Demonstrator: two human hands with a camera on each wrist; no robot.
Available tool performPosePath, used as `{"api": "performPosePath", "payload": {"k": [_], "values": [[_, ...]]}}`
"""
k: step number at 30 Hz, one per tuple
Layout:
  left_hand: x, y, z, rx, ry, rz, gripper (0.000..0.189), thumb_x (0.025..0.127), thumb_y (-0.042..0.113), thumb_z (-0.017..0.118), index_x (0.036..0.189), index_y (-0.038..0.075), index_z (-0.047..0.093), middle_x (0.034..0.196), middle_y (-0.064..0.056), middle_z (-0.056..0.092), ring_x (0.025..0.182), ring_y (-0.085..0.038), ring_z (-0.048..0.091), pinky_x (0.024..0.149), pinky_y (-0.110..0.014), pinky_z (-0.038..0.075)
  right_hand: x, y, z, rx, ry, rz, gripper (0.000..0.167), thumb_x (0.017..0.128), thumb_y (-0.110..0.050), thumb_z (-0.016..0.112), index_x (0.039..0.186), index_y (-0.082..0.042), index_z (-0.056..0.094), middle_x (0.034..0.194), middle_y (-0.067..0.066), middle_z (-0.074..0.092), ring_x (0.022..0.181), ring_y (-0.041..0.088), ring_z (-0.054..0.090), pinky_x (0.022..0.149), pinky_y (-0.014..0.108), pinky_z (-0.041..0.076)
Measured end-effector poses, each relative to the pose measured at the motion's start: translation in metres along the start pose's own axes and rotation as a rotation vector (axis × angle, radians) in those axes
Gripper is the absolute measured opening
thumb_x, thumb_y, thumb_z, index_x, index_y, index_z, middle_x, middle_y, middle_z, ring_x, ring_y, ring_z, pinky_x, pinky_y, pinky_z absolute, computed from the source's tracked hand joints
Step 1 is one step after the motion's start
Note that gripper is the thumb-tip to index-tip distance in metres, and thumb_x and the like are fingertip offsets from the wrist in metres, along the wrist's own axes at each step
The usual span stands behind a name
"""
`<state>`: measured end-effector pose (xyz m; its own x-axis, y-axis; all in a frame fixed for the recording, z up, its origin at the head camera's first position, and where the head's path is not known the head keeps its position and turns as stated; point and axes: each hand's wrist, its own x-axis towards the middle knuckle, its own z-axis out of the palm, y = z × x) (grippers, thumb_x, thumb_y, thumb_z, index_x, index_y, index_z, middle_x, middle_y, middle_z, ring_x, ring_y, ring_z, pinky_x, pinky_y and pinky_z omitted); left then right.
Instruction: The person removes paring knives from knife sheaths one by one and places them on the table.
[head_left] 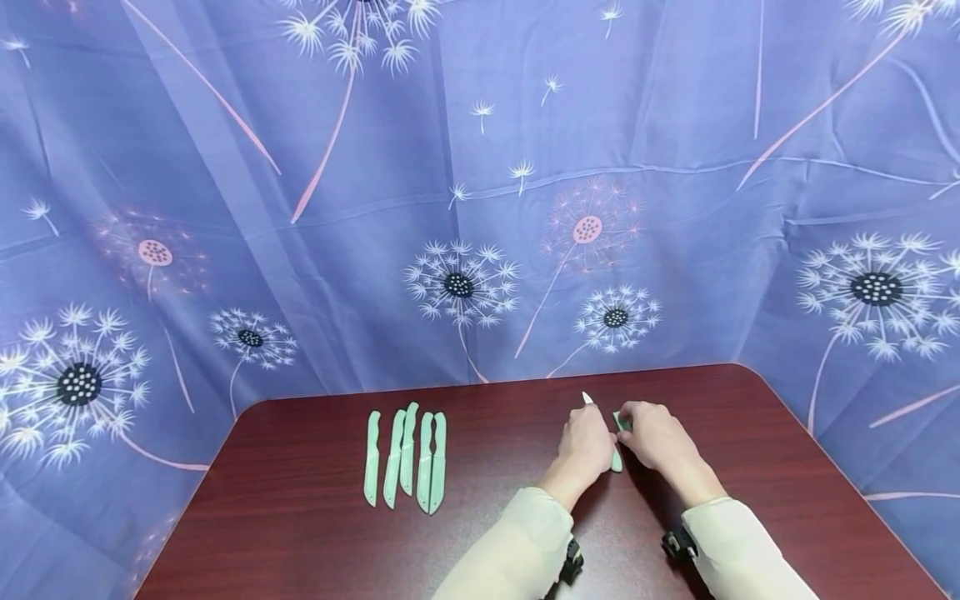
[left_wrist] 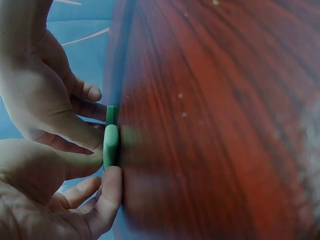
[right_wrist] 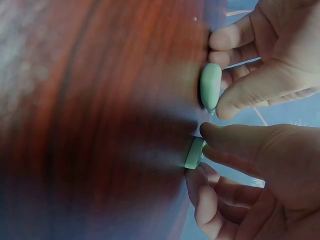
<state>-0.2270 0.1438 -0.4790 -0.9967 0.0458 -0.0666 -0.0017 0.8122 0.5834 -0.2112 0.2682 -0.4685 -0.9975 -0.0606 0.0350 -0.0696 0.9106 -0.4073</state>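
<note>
In the head view, my left hand (head_left: 587, 440) grips a small knife (head_left: 617, 462) low over the table. Its pale blade tip shows beyond the knuckles and its green handle end points toward me. Just to the right, my right hand (head_left: 658, 435) pinches a flat green knife sheath (head_left: 619, 422), mostly covered by the fingers. The right wrist view shows the rounded handle (right_wrist: 211, 86) between left thumb and fingers, and the squarer sheath (right_wrist: 194, 153) between right thumb and fingers, with a small gap separating the two. Both pieces are close to the tabletop in the wrist views.
Several green sheathed knives (head_left: 372, 458) lie in a loose row on the left part of the dark red wooden table (head_left: 300, 550), handles pointing away from me. A blue curtain (head_left: 360, 275) with dandelion prints hangs behind the table's far edge.
</note>
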Motion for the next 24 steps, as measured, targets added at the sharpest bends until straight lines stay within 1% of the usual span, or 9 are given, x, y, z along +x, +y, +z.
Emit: {"api": "performPosePath", "payload": {"k": [6, 10, 11, 12, 16, 18, 19, 21, 24], "values": [[-0.001, 0.0, 0.0, 0.011, 0.007, 0.017, 0.027, 0.089, 0.026, 0.087, 0.103, 0.009, 0.072, 0.093, -0.009, 0.074, 0.085, -0.025, 0.074, 0.069, -0.04, 0.058, -0.001, -0.001, 0.0, -0.006, 0.018, -0.016, 0.023, 0.091, -0.009, 0.079, 0.11, 0.002, 0.072, 0.1, 0.017, 0.073, 0.086, 0.036, 0.071, 0.076, 0.056, 0.056], [-0.002, 0.0, 0.0, 0.005, 0.007, 0.028, 0.029, 0.089, 0.026, 0.087, 0.105, 0.007, 0.071, 0.094, -0.01, 0.073, 0.086, -0.026, 0.074, 0.07, -0.04, 0.059, -0.001, 0.0, 0.001, -0.007, 0.025, -0.021, 0.023, 0.091, -0.011, 0.08, 0.109, 0.001, 0.072, 0.099, 0.016, 0.073, 0.086, 0.036, 0.071, 0.075, 0.056, 0.056], [-0.002, -0.001, -0.001, 0.001, 0.009, 0.035, 0.031, 0.09, 0.026, 0.087, 0.106, 0.006, 0.07, 0.094, -0.01, 0.073, 0.087, -0.027, 0.074, 0.07, -0.04, 0.059, -0.001, 0.0, 0.001, -0.009, 0.025, -0.022, 0.023, 0.091, -0.011, 0.08, 0.109, 0.001, 0.072, 0.098, 0.015, 0.073, 0.085, 0.036, 0.07, 0.075, 0.056, 0.056], [-0.001, -0.003, 0.003, 0.002, 0.028, 0.05, 0.032, 0.089, 0.026, 0.087, 0.108, 0.005, 0.07, 0.095, -0.011, 0.073, 0.087, -0.028, 0.074, 0.071, -0.04, 0.059, -0.001, 0.001, 0.0, -0.01, 0.026, -0.021, 0.023, 0.091, -0.011, 0.08, 0.108, 0.0, 0.071, 0.097, 0.015, 0.072, 0.084, 0.035, 0.07, 0.074, 0.056, 0.056], [-0.002, -0.009, 0.0, -0.018, 0.044, 0.084, 0.035, 0.088, 0.024, 0.087, 0.108, 0.003, 0.066, 0.093, -0.012, 0.071, 0.088, -0.031, 0.074, 0.074, -0.04, 0.06, -0.003, 0.001, -0.002, -0.017, 0.028, -0.009, 0.024, 0.091, -0.011, 0.079, 0.11, 0.001, 0.069, 0.092, 0.012, 0.069, 0.082, 0.033, 0.067, 0.073, 0.055, 0.054], [0.0, -0.014, -0.002, -0.021, 0.055, 0.1, 0.033, 0.089, 0.023, 0.086, 0.107, 0.004, 0.065, 0.091, -0.012, 0.07, 0.088, -0.03, 0.074, 0.076, -0.04, 0.06, -0.003, 0.0, -0.005, -0.019, 0.034, -0.006, 0.025, 0.092, -0.011, 0.077, 0.111, 0.002, 0.068, 0.092, 0.013, 0.068, 0.082, 0.033, 0.066, 0.073, 0.055, 0.053], [-0.001, -0.015, -0.008, -0.027, 0.042, 0.1, 0.031, 0.09, 0.023, 0.085, 0.105, 0.005, 0.064, 0.089, -0.011, 0.07, 0.089, -0.03, 0.075, 0.077, -0.04, 0.06, -0.004, -0.001, -0.006, -0.021, 0.039, -0.009, 0.025, 0.092, -0.011, 0.077, 0.112, 0.002, 0.067, 0.092, 0.014, 0.068, 0.083, 0.034, 0.066, 0.073, 0.055, 0.053], [0.001, -0.02, -0.012, -0.025, 0.048, 0.112, 0.028, 0.091, 0.024, 0.084, 0.101, 0.007, 0.063, 0.089, -0.01, 0.069, 0.091, -0.03, 0.074, 0.079, -0.04, 0.059, -0.005, -0.004, -0.008, -0.026, 0.053, -0.016, 0.026, 0.092, -0.012, 0.076, 0.112, 0.003, 0.067, 0.095, 0.016, 0.068, 0.087, 0.037, 0.067, 0.075, 0.057, 0.054], [0.002, -0.028, -0.023, -0.033, 0.049, 0.127, 0.025, 0.093, 0.025, 0.083, 0.096, 0.011, 0.062, 0.088, -0.007, 0.069, 0.093, -0.03, 0.075, 0.08, -0.04, 0.059, -0.006, -0.009, -0.012, -0.032, 0.081, -0.04, 0.028, 0.092, -0.013, 0.077, 0.113, 0.003, 0.067, 0.099, 0.02, 0.07, 0.093, 0.042, 0.068, 0.077, 0.059, 0.054]]}}
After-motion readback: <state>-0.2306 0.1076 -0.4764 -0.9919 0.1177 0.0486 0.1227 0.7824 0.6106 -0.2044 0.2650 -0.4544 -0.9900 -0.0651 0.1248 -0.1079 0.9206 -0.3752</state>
